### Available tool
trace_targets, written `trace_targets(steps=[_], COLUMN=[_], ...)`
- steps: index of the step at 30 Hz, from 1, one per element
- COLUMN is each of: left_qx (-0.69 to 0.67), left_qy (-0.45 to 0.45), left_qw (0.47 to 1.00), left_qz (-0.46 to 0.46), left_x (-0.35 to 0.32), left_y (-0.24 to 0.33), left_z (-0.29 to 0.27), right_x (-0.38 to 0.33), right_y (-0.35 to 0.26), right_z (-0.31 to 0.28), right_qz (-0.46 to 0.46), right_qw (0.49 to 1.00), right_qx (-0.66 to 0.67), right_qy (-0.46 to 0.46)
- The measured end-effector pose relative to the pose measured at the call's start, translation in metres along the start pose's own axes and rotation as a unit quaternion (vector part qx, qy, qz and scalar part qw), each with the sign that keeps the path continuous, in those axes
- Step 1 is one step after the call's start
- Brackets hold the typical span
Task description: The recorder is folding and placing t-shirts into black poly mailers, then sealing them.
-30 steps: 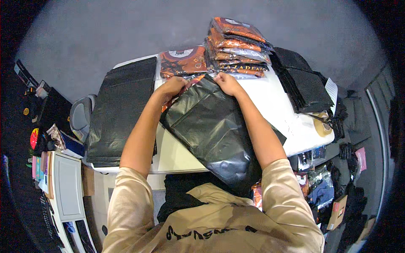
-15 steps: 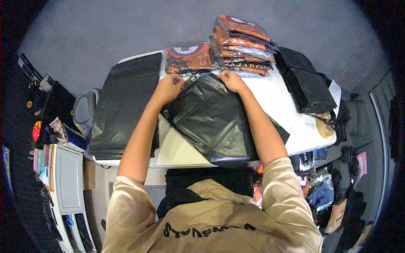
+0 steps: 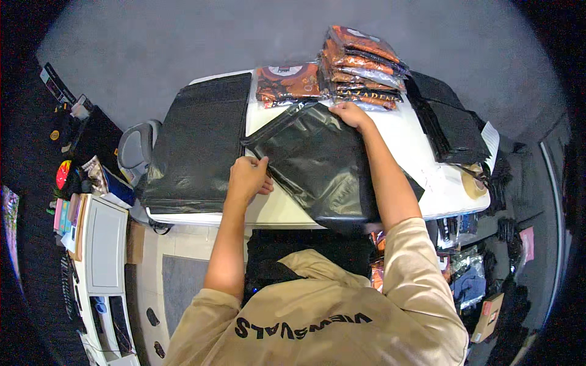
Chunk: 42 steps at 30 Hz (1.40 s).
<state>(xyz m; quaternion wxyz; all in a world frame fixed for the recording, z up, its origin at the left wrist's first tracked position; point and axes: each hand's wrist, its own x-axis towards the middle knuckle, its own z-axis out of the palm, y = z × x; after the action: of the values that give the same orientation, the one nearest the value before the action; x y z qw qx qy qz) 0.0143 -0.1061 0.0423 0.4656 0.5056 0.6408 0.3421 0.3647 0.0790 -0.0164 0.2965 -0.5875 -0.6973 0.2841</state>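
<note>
A shiny black plastic bag (image 3: 317,161) lies turned cornerwise at the middle of the white table (image 3: 384,137). My right hand (image 3: 351,114) is closed on its far edge, thumb and fingers pinching the plastic. At the bag's near-left edge is my left hand (image 3: 249,178), its fingers curled and their tips at the plastic. Just beyond the bag lies a folded orange and black shirt (image 3: 287,82) in a clear sleeve. Beside that shirt rises a stack of bagged shirts (image 3: 364,67), close past my right hand.
Flat black bags (image 3: 198,140) are piled on the table's left. More black bags (image 3: 455,131) lie on the right, near a roll of tape (image 3: 473,185). A grey chair (image 3: 137,152) stands beyond the left edge, and a white cabinet (image 3: 105,247) at the lower left.
My left hand has come back from the bag's far edge to its near-left edge. My right hand still grips the far edge. The view has shifted slightly.
</note>
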Motion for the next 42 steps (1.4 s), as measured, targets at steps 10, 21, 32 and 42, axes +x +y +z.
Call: trace_targets(steps=[10,21,32,42], left_qx=[0.106,-0.195,-0.258,-0.311], left_qy=[0.221,0.14,0.08,-0.013], left_qw=[0.95,0.885,0.85,0.876], left_qz=[0.194,0.398,0.451,0.368], left_x=[0.054,0.115,0.134,0.129], left_y=[-0.026,0.079,0.099,0.101], left_z=[0.021,0.005,-0.003,0.003], right_x=[-0.031,-0.064,-0.069,-0.06], right_y=[0.011,-0.06,-0.087,-0.077], right_z=[0.012,-0.055,-0.071,-0.067], right_qz=[0.019,-0.076,-0.11,-0.104], right_qw=[0.981,0.92,0.877,0.891], right_qx=[0.167,0.256,0.296,0.299], right_qy=[0.094,0.286,0.362,0.325])
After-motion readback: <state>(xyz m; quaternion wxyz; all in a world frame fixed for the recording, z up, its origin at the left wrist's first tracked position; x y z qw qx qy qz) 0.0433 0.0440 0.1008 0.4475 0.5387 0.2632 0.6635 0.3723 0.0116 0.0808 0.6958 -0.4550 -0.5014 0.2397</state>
